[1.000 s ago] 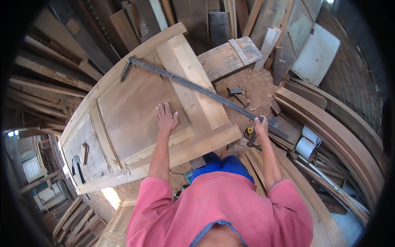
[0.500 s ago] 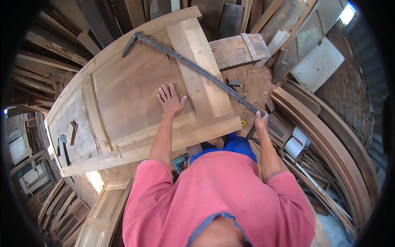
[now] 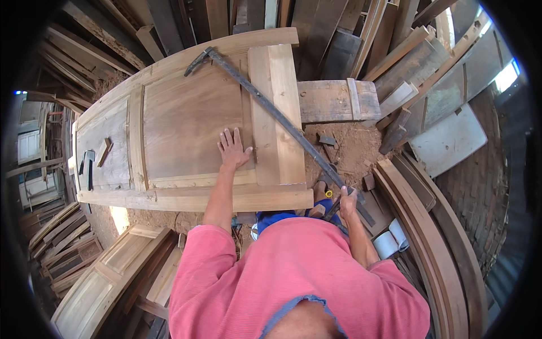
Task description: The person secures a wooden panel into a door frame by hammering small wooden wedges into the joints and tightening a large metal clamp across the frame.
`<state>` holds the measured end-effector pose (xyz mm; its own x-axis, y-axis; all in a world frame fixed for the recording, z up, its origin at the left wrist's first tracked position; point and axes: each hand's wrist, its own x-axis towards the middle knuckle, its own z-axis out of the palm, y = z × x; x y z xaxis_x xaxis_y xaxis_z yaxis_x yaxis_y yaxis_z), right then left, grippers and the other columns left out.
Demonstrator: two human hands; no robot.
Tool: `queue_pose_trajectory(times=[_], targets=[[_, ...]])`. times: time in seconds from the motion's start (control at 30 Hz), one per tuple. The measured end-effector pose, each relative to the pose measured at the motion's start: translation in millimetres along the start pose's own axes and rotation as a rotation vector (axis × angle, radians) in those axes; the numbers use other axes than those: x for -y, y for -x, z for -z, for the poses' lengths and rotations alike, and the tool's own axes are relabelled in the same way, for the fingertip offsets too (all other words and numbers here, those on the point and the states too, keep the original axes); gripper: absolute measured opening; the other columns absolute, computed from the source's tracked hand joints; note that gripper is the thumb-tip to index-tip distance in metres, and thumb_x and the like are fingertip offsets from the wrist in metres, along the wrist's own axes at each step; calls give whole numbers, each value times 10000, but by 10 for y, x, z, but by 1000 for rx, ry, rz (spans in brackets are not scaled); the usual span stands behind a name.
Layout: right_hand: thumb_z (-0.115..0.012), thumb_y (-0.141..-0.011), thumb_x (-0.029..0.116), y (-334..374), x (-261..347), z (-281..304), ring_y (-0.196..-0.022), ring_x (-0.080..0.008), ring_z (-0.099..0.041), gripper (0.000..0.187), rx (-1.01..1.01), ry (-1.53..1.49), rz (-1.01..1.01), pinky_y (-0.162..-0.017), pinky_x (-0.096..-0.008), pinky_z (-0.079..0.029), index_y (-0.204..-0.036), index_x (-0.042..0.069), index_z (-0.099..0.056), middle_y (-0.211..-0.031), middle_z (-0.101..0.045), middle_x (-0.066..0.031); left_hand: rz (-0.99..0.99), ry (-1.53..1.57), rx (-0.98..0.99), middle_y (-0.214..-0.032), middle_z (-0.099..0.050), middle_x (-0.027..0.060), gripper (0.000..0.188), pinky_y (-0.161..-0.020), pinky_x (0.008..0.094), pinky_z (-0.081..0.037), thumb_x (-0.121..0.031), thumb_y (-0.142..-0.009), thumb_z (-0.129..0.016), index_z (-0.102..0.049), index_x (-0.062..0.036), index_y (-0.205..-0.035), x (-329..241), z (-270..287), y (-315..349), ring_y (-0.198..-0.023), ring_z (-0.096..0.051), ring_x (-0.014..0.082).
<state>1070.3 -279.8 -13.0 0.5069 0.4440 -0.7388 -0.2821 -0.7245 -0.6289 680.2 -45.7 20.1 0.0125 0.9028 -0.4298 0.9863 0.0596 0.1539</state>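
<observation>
A panelled wooden door (image 3: 192,124) lies flat in front of me. My left hand (image 3: 232,151) rests on its large panel, palm down with fingers spread. A long dark metal bar clamp (image 3: 271,107) lies slantwise across the door's right part, its hooked jaw toward the far edge. Beyond the door's near right corner, my right hand (image 3: 349,202) is closed around the clamp near its lower jaw and handle. That end of the bar sticks out past the hand. Part of the handle is hard to make out beside my leg.
On the door's left panel lie a small angled wooden piece (image 3: 104,152) and a dark tool (image 3: 88,165). A plank bench (image 3: 333,101) stands beyond the right end. Stacked boards (image 3: 429,243) are at right, another panelled piece (image 3: 113,271) at lower left. Boards lean along the back.
The view has turned, so the door now looks more level. My right hand and the clamp's near end appear lower and slightly left. The left hand stays flat on the panel.
</observation>
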Motion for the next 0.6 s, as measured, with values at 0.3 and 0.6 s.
queue_pose_trajectory(times=[0.3, 0.6], targets=[[-628, -971, 165, -1519, 103, 464, -738, -216, -571, 388, 14, 268, 268, -652, -370, -477, -1268, 10, -433, -913, -574, -114, 147, 91, -95, -1612, -106, 319, 909, -1191, 601, -179, -389, -841, -660, -232, -38, -1561, -624, -231, 223, -1499, -105, 488], [-589, -990, 147, -1066, 1083, 341, -525, -196, -552, 283, 97, 198, 92, -457, -360, -469, -1179, 53, -400, -753, -534, -80, 194, 201, -78, -1628, -77, 294, 991, -1214, 595, -92, -409, -838, -670, -152, 37, -1555, -782, -430, 385, -1519, -50, 448]])
